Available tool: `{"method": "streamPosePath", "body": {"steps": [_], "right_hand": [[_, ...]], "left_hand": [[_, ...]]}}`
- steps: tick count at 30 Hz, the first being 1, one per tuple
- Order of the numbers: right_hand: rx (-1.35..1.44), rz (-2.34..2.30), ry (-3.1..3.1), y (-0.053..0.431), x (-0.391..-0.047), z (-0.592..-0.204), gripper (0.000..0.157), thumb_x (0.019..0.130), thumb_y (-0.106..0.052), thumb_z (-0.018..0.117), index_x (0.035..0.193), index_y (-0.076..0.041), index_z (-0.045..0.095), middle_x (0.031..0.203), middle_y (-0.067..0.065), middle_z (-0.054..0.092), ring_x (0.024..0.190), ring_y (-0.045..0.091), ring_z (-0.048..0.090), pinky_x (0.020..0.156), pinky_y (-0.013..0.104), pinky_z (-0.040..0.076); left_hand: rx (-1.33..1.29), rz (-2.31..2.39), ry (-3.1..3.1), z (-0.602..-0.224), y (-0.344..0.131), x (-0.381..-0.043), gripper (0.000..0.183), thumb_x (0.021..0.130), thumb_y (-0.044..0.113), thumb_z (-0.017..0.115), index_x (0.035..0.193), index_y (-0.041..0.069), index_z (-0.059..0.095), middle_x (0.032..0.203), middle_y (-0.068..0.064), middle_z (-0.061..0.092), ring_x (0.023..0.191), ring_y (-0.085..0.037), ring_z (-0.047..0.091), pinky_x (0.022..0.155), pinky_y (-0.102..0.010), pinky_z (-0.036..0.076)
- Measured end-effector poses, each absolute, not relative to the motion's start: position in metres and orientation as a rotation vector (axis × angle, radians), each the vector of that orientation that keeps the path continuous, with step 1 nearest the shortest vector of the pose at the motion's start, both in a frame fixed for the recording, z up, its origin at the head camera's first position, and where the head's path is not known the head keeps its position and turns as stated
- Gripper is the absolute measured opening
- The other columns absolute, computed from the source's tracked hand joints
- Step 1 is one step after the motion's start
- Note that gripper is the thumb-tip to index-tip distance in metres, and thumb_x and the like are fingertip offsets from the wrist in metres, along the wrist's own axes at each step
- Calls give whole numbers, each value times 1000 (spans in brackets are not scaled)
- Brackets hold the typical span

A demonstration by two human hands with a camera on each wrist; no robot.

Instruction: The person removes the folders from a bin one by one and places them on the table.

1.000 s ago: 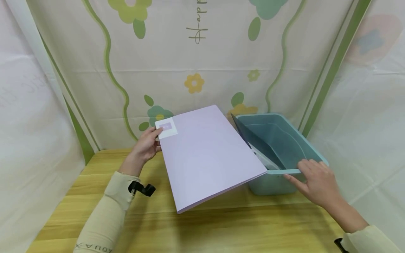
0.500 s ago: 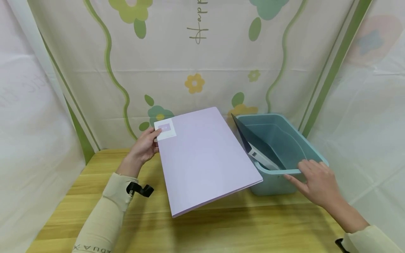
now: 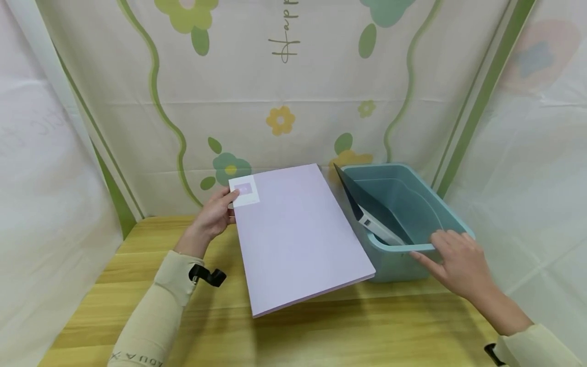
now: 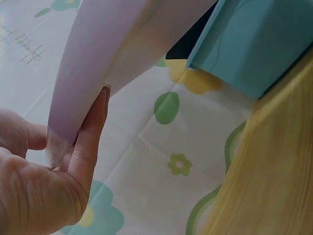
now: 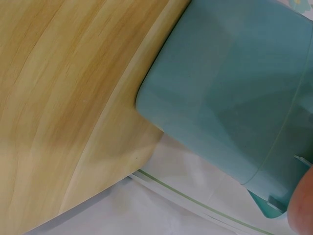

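Observation:
My left hand (image 3: 213, 216) pinches a lavender file folder (image 3: 298, 244) at its upper left corner, thumb on the white label and fingers behind. The folder is tilted over the table, its lower right corner just in front of the teal bin (image 3: 399, 267). In the left wrist view, fingers (image 4: 88, 142) lie along the folder's underside. My right hand (image 3: 460, 262) grips the bin's near right rim, fingers over the edge and thumb outside; only a bit of that hand (image 5: 301, 205) shows in the right wrist view. A dark folder (image 3: 350, 196) with a pale spine leans inside the bin.
The wooden table (image 3: 367, 326) runs under both arms. A flower-printed cloth (image 3: 284, 81) hangs behind it, and white cloth also closes in the left and right sides. The bin stands at the table's back right, near the cloth.
The lavender folder has come down and its right corner has drawn left off the bin's rim, uncovering more of the bin and the pale spine inside. My right hand stays on the rim.

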State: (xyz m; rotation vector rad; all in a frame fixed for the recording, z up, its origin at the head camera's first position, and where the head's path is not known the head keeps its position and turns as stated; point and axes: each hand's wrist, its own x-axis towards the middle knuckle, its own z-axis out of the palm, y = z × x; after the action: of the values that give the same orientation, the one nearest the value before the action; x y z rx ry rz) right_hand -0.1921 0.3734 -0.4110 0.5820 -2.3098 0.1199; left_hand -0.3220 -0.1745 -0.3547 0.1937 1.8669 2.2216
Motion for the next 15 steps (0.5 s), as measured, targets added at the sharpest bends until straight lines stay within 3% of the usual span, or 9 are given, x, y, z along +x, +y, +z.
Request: {"method": "streamPosePath", "body": {"steps": [5, 15], "right_hand": [[587, 119, -2292, 373, -193, -411, 63, 95, -75, 45, 75, -16, 40, 69, -7, 34, 60, 12, 31, 57, 30, 21], [590, 115, -2301, 374, -194, -413, 62, 95, -75, 46, 75, -17, 40, 68, -8, 33, 59, 12, 30, 57, 29, 21]], "left_hand": [[211, 2184, 1912, -361, -170, -325, 47, 112, 26, 39, 151, 1, 33, 93, -3, 69, 68, -17, 71, 63, -30, 59], [188, 2167, 1929, -376, -160, -333, 46, 113, 27, 38, 154, 7, 34, 99, -7, 64, 63, -16, 68, 59, -28, 57]]}}
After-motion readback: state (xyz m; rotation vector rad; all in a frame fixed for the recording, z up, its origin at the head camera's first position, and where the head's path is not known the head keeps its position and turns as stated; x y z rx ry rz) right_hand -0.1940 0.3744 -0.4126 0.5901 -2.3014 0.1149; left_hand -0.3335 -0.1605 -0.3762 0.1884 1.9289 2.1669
